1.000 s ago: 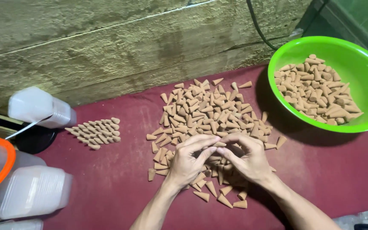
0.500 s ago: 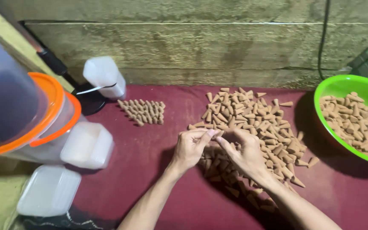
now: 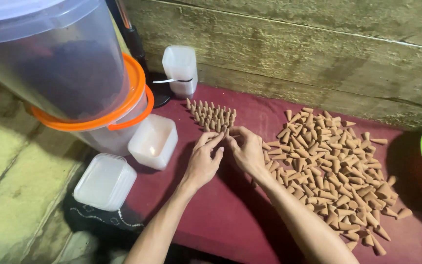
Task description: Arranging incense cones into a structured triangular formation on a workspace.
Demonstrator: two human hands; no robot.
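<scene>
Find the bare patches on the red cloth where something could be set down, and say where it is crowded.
Bare red cloth lies between the forearms and the square tub. A strip also runs between the neat cone rows and loose cone pile. That pile crowds the right.

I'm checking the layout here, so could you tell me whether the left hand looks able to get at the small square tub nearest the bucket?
Probably yes. The left hand is beside the square tub, with only bare maroon cloth between them.
</scene>
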